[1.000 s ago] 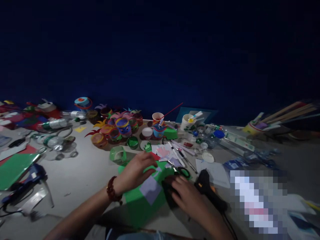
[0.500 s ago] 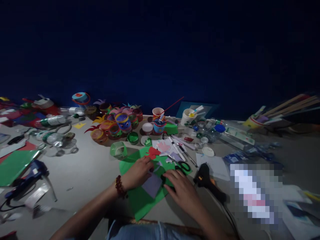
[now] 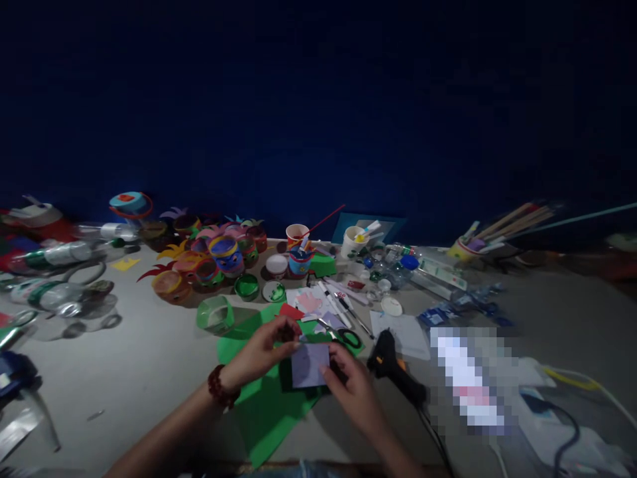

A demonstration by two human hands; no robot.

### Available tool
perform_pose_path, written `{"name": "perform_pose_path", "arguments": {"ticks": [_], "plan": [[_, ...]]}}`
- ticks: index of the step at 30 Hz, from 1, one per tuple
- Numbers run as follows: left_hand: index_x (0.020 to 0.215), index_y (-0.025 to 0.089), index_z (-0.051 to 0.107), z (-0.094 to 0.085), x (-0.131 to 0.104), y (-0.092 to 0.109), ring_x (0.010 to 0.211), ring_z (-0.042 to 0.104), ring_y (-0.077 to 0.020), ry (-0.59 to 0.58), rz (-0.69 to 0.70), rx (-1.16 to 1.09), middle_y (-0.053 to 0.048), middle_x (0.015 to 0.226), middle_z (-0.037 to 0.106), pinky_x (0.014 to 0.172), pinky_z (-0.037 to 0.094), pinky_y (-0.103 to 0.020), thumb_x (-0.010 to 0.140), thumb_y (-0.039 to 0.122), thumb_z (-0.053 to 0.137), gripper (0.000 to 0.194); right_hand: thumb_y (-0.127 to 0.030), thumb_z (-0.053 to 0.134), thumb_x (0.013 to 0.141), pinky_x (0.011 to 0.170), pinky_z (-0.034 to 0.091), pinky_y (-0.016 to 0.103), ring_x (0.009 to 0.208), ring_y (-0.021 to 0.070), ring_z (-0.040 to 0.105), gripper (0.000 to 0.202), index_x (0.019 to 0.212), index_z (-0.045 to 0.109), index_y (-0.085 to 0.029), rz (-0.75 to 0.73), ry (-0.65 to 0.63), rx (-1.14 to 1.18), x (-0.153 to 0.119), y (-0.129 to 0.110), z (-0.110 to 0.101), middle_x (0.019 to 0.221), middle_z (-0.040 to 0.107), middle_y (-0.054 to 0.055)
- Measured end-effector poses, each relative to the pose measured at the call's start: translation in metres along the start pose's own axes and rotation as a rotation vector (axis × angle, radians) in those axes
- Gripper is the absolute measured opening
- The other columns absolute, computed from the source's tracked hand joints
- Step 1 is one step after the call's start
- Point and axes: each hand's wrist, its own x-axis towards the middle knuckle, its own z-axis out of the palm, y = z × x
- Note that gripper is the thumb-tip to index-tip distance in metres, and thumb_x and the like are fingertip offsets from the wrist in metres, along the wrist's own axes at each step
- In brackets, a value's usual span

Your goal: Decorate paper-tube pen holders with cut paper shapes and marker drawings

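Observation:
A lavender piece of paper (image 3: pixel 307 372) is held up between my two hands. My left hand (image 3: pixel 271 342) pinches it at the upper left corner, a bead bracelet around the wrist. My right hand (image 3: pixel 351 378) has its thumb on the front near the right edge, the fingers behind. Below lies a large green sheet (image 3: pixel 266 418) flat on the table, partly covered by the hands. Just beyond the hands are scissors with black handles (image 3: pixel 348 337), a red paper piece (image 3: pixel 291 311) and lavender cut-outs (image 3: pixel 332 323).
Painted cups (image 3: pixel 226 255) with paper leaves stand at the back left, near a green-tinted clear cup (image 3: pixel 215 315). To the right lie a black glue gun (image 3: pixel 393 368) with its cable and plastic bottles (image 3: pixel 398 272). A blue glue gun (image 3: pixel 18 380) is at the far left.
The lavender paper was lying on the green sheet and is now lifted. My right hand has taken hold of its right edge. The view has shifted to the right.

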Motion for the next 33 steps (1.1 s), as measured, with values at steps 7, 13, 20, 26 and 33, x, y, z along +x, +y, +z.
{"name": "perform_pose_path", "arguments": {"ticks": [7,13,20,26,33], "plan": [[0.086,0.017,0.061,0.027,0.002,-0.022,0.077,0.057,-0.0164,-0.032,-0.249,-0.403,0.0,0.079,0.062,0.069,0.043,-0.026,0.064,0.044,0.084,0.041,-0.036,0.054,0.091,0.083,0.056,0.031,0.093,0.0227,0.07,0.028,0.116,0.057,-0.022,-0.028,0.074,-0.03,0.001,0.008,-0.001,0.101,0.073,0.007],[0.094,0.014,0.07,0.035,0.003,-0.042,0.079,0.065,-0.0198,0.04,-0.336,-0.559,-0.005,0.087,0.073,0.074,0.049,-0.028,0.059,0.032,0.087,0.044,-0.032,0.046,0.097,0.09,0.051,0.038,0.102,0.0253,0.065,0.026,0.116,0.061,-0.022,-0.168,0.07,-0.511,0.011,-0.008,-0.04,0.113,0.071,0.01],[0.096,0.012,0.073,0.032,0.003,-0.037,0.073,0.067,-0.0194,0.161,-0.391,-0.671,-0.008,0.086,0.075,0.065,0.052,-0.026,0.06,0.026,0.085,0.04,-0.018,0.064,0.085,0.087,0.043,0.047,0.099,0.0316,0.061,0.015,0.1,0.069,-0.019,-0.122,-0.032,-1.14,0.026,-0.016,-0.069,0.101,0.072,0.009],[0.093,0.011,0.073,0.033,0.003,-0.033,0.066,0.065,-0.016,0.247,-0.367,-0.686,-0.007,0.081,0.075,0.058,0.049,-0.022,0.057,0.022,0.083,0.039,-0.018,0.065,0.08,0.084,0.042,0.043,0.098,0.0319,0.062,0.013,0.093,0.069,-0.018,-0.108,-0.129,-1.201,0.037,-0.02,-0.053,0.097,0.071,0.01],[0.088,0.011,0.073,0.031,0.003,-0.037,0.057,0.062,-0.0163,0.339,-0.411,-0.71,-0.004,0.07,0.072,0.052,0.049,-0.025,0.054,0.02,0.08,0.036,-0.021,0.057,0.083,0.07,0.044,0.032,0.088,0.0278,0.069,0.019,0.1,0.066,-0.02,0.103,-0.119,-1.048,0.039,-0.031,-0.066,0.09,0.075,0.009]]}}
